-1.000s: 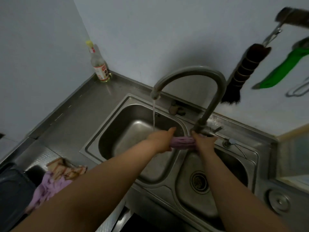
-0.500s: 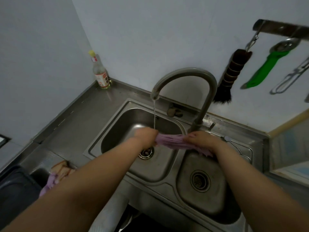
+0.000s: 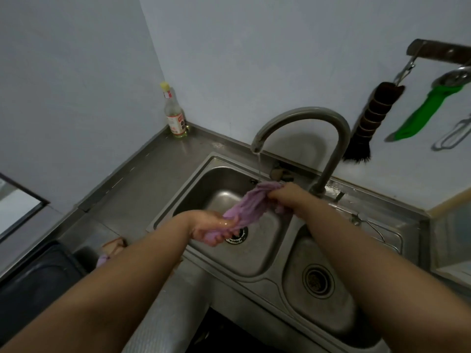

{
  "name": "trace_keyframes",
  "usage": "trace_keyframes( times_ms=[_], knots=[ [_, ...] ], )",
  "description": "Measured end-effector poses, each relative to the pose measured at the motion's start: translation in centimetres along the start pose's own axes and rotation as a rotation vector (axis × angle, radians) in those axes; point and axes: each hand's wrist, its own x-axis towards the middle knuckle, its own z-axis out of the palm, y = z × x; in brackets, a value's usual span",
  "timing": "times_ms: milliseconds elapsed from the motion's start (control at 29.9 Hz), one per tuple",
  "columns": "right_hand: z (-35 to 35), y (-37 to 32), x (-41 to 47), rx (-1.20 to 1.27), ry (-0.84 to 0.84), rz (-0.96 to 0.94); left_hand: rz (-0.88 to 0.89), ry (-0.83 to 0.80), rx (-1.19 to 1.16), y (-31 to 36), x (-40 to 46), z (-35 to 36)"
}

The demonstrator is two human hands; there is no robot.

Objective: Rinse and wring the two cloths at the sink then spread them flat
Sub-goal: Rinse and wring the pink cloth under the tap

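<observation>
A wet purple cloth (image 3: 248,207) hangs bunched between both hands over the left basin of the steel double sink (image 3: 204,171). My left hand (image 3: 214,226) grips its lower end near the drain. My right hand (image 3: 285,193) grips its upper end, just under a thin stream of water from the curved tap (image 3: 305,115). A second cloth (image 3: 107,256), purple and patterned, lies on the counter at the left, mostly hidden behind my left forearm.
A glass bottle (image 3: 174,115) stands in the back corner of the counter. A dark brush (image 3: 367,123), a green-handled utensil (image 3: 420,113) and a metal tool (image 3: 456,133) hang on the wall at the right. A dark bin (image 3: 30,284) sits at the lower left.
The cloth was twisted tight between both hands over the divider; it is now looser and over the left basin. My left hand dropped toward the drain. The view tilted upward.
</observation>
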Motion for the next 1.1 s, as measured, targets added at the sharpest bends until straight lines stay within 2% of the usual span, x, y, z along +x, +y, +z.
trace_keyframes(
  times_ms=[67, 100, 134, 201, 268, 335, 368, 401, 435, 502, 569, 602, 669, 703, 736, 803, 870, 970, 1104],
  knots=[
    [3.0, -1.1, -0.3, -0.033, 0.096, -0.196, 0.146, -0.204, -0.351, -0.6, 0.5, 0.9],
    [4.4, -1.4, -1.0, -0.082, 0.104, -0.264, 0.217, -0.229, -0.472, -0.5, 0.7, 1.5],
    [5.7, -1.5, -1.7, -0.161, 0.106, -0.317, 0.282, -0.215, -0.579, -0.3, 0.8, 2.1],
    [7.4, -1.7, -3.7, -0.398, 0.020, -0.465, 0.384, -0.088, -0.760, 0.2, 0.9, 3.1],
    [8.2, -1.2, -5.1, -0.462, -0.112, -0.592, 0.442, 0.076, -0.859, 0.4, 0.8, 2.6],
    [7.6, -0.4, -5.8, -0.287, -0.169, -0.562, 0.453, 0.109, -0.751, 0.3, -0.4, 1.8],
    [7.0, 0.1, -5.7, -0.224, -0.109, -0.563, 0.437, 0.085, -0.683, 0.3, -1.0, 1.4],
    [6.1, 0.7, -5.3, -0.237, 0.039, -0.635, 0.402, 0.082, -0.621, 0.3, -1.6, 0.8],
    [5.1, 1.1, -4.9, -0.345, 0.213, -0.771, 0.361, 0.103, -0.561, 0.4, -2.4, 0.4],
    [3.5, 1.9, -3.3, -0.791, 0.371, -1.077, 0.301, 0.098, -0.419, 0.9, -3.5, -0.3],
    [3.2, 1.2, -2.3, -1.138, 0.368, -1.294, 0.264, 0.008, -0.215, 2.0, -4.6, 0.3],
    [3.4, 0.2, -2.1, -1.179, 0.351, -1.397, 0.230, -0.004, -0.072, 2.6, -5.2, 1.1],
    [3.8, -1.5, -1.5, -1.160, 0.257, -1.539, 0.124, 0.154, 0.259, 4.1, -5.4, 2.6],
    [3.8, -2.1, -1.5, -1.163, 0.223, -1.519, 0.067, 0.265, 0.406, 4.8, -5.3, 3.1],
    [4.0, -2.5, -1.6, -1.192, 0.187, -1.405, -0.007, 0.329, 0.536, 5.5, -5.2, 3.4],
    [4.7, -2.9, -2.4, -1.240, 0.181, -1.051, -0.110, 0.481, 0.848, 6.0, -4.9, 3.7],
    [6.0, -3.2, -3.0, -1.202, 0.089, -0.729, -0.025, 0.708, 1.132, 5.5, -4.3, 3.9],
    [7.3, -4.3, -3.8, -1.044, -0.133, -0.475, 0.179, 0.957, 1.414, 4.3, -3.9, 4.3],
    [6.5, -5.0, -3.5, -0.523, -0.274, -0.159, 0.380, 0.986, 1.680, 5.0, -4.3, 3.6]
  ],
)
